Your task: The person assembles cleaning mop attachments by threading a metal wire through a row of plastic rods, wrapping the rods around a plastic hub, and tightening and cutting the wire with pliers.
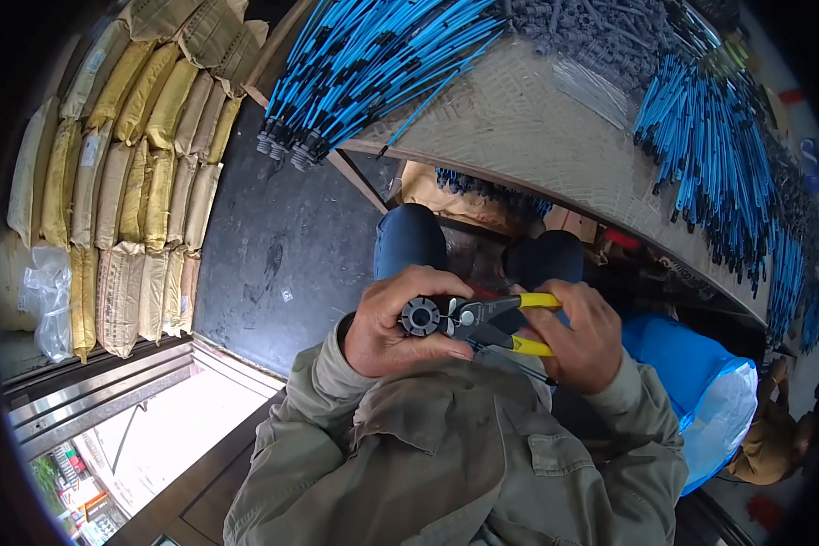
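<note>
Above my lap, my left hand (379, 320) is closed around a black round fitting (419, 317). Its ribbed end faces up, with a hole in the middle. My right hand (588, 337) grips a pair of cutting pliers (491, 322) by the yellow handles, which stand somewhat apart. The metal jaws lie against the right side of the fitting, between my left thumb and fingers. Exactly what the jaws close on is too small to tell. A thin dark strand runs below the pliers toward my right hand; its ends are hidden.
Ahead, a worktable (510, 118) bears a bundle of blue rods (382, 64), more blue rods (701, 155) and heaped grey fittings (601, 27). A blue bag (692, 382) stands at right, near another person (773, 446). Stacked sacks (118, 200) line the left beyond dark floor (264, 246).
</note>
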{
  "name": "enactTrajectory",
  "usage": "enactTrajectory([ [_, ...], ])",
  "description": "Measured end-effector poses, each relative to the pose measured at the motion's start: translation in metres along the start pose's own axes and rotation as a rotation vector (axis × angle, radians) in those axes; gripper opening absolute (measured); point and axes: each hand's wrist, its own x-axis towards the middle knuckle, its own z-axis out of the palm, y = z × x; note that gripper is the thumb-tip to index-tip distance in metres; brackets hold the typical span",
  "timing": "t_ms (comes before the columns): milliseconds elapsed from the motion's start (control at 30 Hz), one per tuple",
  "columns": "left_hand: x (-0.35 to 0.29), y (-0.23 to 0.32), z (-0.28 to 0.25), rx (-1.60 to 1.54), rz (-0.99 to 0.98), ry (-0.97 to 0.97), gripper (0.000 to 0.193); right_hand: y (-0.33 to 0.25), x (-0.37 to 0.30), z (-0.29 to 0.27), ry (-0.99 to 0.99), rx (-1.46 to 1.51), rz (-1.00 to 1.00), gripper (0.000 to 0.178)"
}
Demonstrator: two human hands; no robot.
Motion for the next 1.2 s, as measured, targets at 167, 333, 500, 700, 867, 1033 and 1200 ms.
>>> enactTrajectory([
  [167, -0.001, -0.01, 0.002, -0.018, 0.068, 0.024, 0.059, 0.007, -0.005, 0.016, 0.043, 0.213, -0.04, 0.026],
  [333, 0.002, -0.014, -0.004, -0.092, 0.09, -0.137, 0.062, 0.02, -0.013, -0.02, -0.543, 0.969, 0.154, 0.016],
  [500, -0.004, -0.016, -0.01, -0.162, 0.121, -0.192, 0.067, 0.01, -0.021, 0.001, -1.089, 1.953, 0.505, 0.025],
  [700, -0.007, -0.018, -0.021, -0.283, 0.183, -0.262, 0.074, -0.038, -0.041, 0.038, -0.878, 2.391, 0.426, 0.031],
  [867, -0.011, -0.013, -0.031, -0.384, 0.094, -0.325, 0.079, -0.05, -0.038, 0.042, -0.807, 2.315, 0.416, 0.033],
  [1033, -0.01, -0.015, -0.024, -0.408, 0.073, -0.236, 0.096, -0.042, -0.036, 0.049, -0.383, 2.053, 0.374, 0.028],
  [1200, -0.01, -0.021, 0.006, -0.3, 0.205, 0.025, 0.105, -0.051, -0.005, 0.096, 0.222, 1.497, 0.666, 0.015],
])
